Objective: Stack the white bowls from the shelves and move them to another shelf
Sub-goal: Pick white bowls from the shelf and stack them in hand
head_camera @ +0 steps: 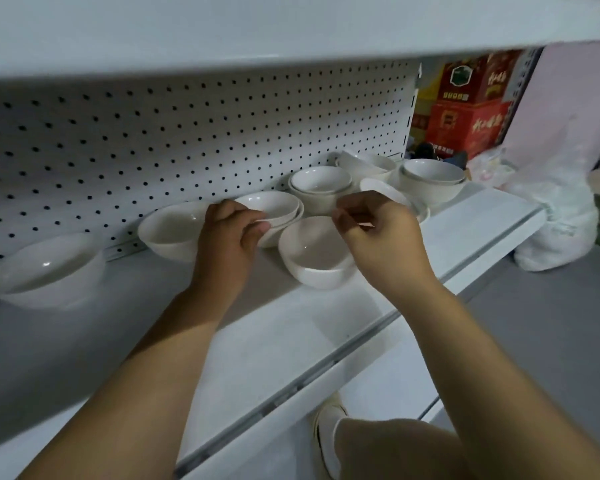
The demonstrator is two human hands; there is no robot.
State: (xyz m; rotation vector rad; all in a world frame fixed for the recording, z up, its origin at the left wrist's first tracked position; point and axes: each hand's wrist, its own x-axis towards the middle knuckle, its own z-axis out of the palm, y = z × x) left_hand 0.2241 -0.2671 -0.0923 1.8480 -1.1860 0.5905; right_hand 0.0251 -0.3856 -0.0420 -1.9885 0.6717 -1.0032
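Your two bare hands reach onto a white metal shelf (pixel 326 327) backed by white pegboard (pixel 153 133). Your left hand (pixel 227 237) pinches the near rim of a tilted pair of nested white ceramic bowls (pixel 274 206). Your right hand (pixel 374 226) hovers with fingers loosely curled, holding nothing, above a single white bowl (pixel 312 254). More white bowls (pixel 321 183) stand along the shelf on both sides. Red printed cartons (pixel 465 109) sit beyond.
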